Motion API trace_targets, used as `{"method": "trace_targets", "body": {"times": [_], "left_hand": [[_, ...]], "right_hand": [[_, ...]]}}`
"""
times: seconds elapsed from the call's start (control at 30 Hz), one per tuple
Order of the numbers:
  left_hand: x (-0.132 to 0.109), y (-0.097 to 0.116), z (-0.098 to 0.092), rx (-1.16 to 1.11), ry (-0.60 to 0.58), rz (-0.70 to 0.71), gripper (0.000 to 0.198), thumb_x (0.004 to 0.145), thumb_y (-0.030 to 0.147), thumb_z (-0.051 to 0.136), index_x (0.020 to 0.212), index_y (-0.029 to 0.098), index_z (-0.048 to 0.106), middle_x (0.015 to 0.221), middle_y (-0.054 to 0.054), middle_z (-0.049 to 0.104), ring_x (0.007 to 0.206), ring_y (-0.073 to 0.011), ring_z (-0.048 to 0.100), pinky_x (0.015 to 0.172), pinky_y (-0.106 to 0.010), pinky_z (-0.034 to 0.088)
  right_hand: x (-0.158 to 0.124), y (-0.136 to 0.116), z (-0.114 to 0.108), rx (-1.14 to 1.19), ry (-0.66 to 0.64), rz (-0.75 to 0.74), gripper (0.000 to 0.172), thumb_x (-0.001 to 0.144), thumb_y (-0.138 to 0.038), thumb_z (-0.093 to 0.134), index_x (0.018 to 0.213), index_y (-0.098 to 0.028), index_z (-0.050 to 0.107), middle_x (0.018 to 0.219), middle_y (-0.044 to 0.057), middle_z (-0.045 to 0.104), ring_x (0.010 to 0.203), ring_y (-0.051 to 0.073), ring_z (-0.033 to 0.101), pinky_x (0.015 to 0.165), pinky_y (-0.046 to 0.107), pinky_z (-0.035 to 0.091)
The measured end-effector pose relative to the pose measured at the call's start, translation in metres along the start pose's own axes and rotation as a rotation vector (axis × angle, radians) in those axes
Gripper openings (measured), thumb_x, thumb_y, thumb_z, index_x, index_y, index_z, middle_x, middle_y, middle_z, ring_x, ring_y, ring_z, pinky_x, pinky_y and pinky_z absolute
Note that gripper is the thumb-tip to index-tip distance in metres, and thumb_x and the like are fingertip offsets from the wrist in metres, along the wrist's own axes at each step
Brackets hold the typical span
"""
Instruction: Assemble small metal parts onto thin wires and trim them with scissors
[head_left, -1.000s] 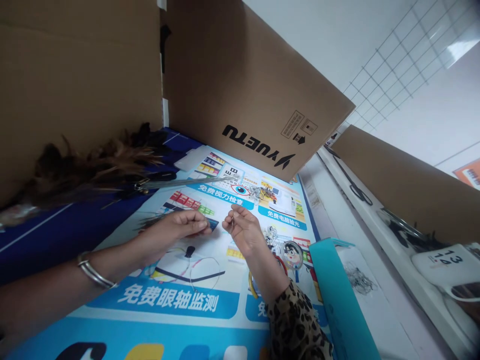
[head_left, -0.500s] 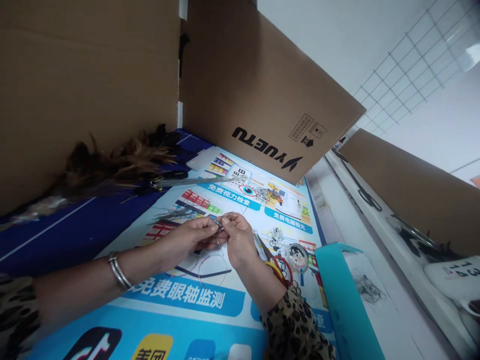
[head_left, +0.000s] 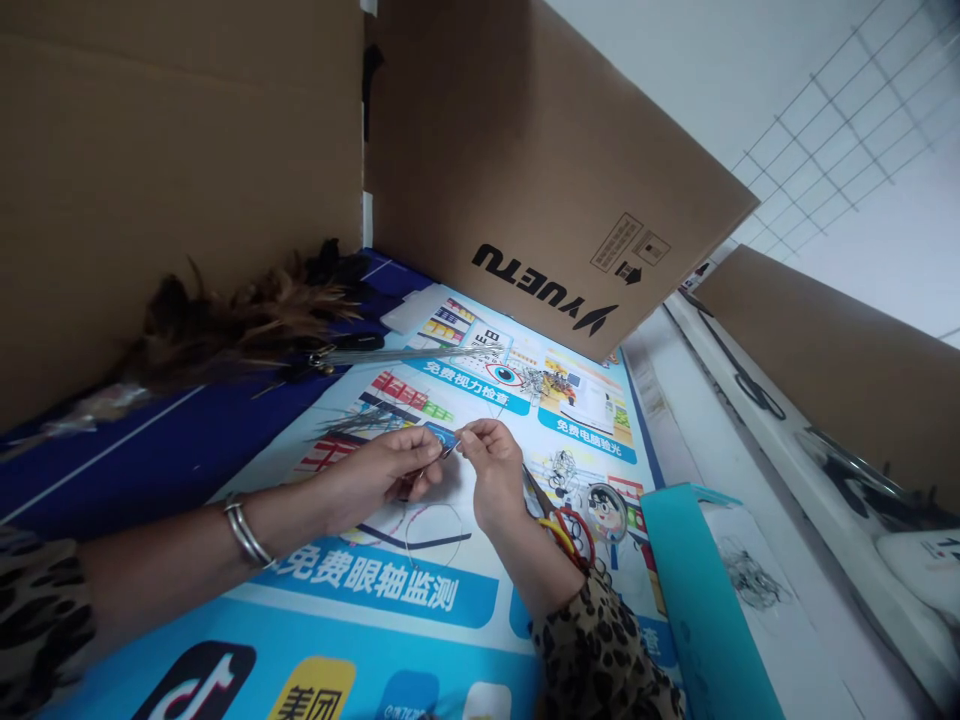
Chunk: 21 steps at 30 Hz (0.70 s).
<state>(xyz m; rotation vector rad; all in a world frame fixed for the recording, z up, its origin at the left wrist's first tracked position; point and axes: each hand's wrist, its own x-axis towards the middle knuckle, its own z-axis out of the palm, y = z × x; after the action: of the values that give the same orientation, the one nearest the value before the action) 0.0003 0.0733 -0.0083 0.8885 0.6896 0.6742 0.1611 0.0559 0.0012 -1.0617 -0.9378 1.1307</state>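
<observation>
My left hand (head_left: 397, 468) pinches a thin wire (head_left: 451, 449) between thumb and index finger, the other fingers curled under. Just to the right, my right hand (head_left: 496, 480) closes its thumb and fingertips on the other end of this short piece. Finer detail of the wire is too small to make out. Below the hands a thin wire loop (head_left: 465, 537) lies on the printed mat. Scissors (head_left: 571, 530) with red and yellow handles rest beside my right wrist. Dark thin strands (head_left: 352, 424) lie behind my left hand.
Brown feathers (head_left: 255, 310) are heaped at the left on blue cloth. A bundle of straight wires (head_left: 420, 354) lies behind the hands, near tangled wire bits (head_left: 534, 382). A teal box (head_left: 705, 600) stands at the right. Cardboard panels (head_left: 585, 180) wall the back and left.
My hands have moved slightly apart, so a short stretch of wire shows between the fingertips. The whole view has shifted a little.
</observation>
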Motion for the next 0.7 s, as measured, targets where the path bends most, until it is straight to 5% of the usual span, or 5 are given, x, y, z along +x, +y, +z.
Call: {"method": "trace_targets", "body": {"times": [0.27,0.7], "left_hand": [[-0.003,0.003,0.001,0.147,-0.031,0.024,0.033,0.089,0.048,0.061,0.077,0.019,0.051,0.061,0.005,0.047,0.057,-0.0113,0.039,0.058,-0.025,0.032],[0.006,-0.008,0.002,0.379,0.084,0.127,0.04,0.081,0.056,0.062,0.069,0.02,0.051,0.06,0.005,0.052,0.051,-0.0108,0.045,0.051,-0.025,0.035]], "right_hand": [[0.001,-0.002,-0.005,-0.057,-0.065,0.002,0.016,0.081,-0.03,0.072,0.087,-0.019,0.063,0.082,0.001,0.069,0.066,0.012,0.059,0.067,0.026,0.045],[-0.006,-0.008,-0.005,-0.495,-0.016,-0.13,0.017,0.083,-0.037,0.066,0.083,-0.02,0.062,0.067,-0.004,0.06,0.061,0.013,0.055,0.06,0.025,0.045]]}}
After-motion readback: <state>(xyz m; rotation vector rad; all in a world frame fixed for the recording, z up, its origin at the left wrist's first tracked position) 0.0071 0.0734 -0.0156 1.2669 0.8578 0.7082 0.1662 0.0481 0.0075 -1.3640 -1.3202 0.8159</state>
